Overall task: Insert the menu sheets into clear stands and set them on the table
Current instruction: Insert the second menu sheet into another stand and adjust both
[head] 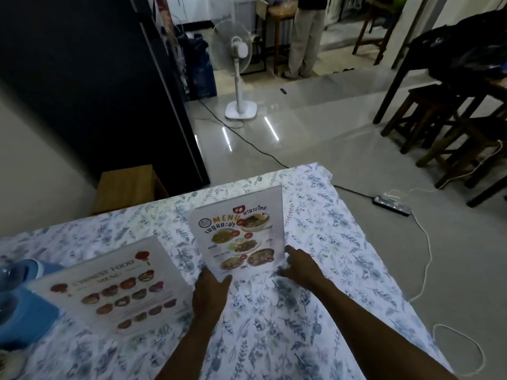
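At the far left edge of the table (315,242), which is covered with a flowered cloth, lies something blue (24,292) that I cannot identify. Just to its right is the Chinese food menu (115,292), leaning back; it seems to be already in its stand, though I cannot tell this surely. Next, in the middle, stands the Thai menu in its clear stand (240,231), upright on the cloth. The person's left hand (210,293) grips its near left bottom corner, the thumb on the front. The right hand (300,266) is at the near right bottom corner with the fingers spread; whether it pinches the edge or only touches it I cannot tell. The step, I think, is to seat this stand. To do it well, the person should press the base flat on the cloth, turn the face square to the table edge, and let go slowly, one hand after the other, so that it does not tip. I count two menus, one stand clearly seen, two hands. Far on the floor is one white fan (238,64).
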`<state>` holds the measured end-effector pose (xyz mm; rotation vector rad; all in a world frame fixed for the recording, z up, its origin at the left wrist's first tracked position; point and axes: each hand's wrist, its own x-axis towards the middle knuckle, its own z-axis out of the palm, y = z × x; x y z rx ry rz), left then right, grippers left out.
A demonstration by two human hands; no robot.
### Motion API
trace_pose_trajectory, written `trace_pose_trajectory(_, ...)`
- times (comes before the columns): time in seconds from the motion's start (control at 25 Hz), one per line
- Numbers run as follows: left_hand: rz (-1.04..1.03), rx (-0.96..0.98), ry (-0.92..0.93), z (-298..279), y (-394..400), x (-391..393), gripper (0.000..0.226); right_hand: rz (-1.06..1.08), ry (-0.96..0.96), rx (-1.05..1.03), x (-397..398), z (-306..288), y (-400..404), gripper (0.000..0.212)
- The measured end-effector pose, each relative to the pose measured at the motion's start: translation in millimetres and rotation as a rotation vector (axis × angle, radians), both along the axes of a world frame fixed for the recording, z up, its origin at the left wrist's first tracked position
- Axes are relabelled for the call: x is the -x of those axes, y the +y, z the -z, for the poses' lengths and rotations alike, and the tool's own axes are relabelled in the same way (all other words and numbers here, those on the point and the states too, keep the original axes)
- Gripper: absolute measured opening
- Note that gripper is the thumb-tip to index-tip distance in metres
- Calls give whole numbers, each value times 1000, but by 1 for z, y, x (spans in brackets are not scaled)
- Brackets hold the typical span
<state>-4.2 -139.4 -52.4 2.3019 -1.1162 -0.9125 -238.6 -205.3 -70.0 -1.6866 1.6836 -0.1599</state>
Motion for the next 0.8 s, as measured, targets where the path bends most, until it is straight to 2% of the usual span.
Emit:
trace_pose_trajectory(0.24,28,-3,-75,11,-3,-7,38,7,-12,1,3,19,-12,20)
trace_pose_trajectory(0.44,39,81,38,-2,-4,1,35,-7,43,55,13,9,-8,25)
trace_pose_trajectory(0.68,198,215,53,-37,-45,36,33,114,117,187,60,-29,-17,27)
trace_pose_trajectory(0.8,234,236,54,-54,-68,61,30,154,127,220,86,-48,-33,21)
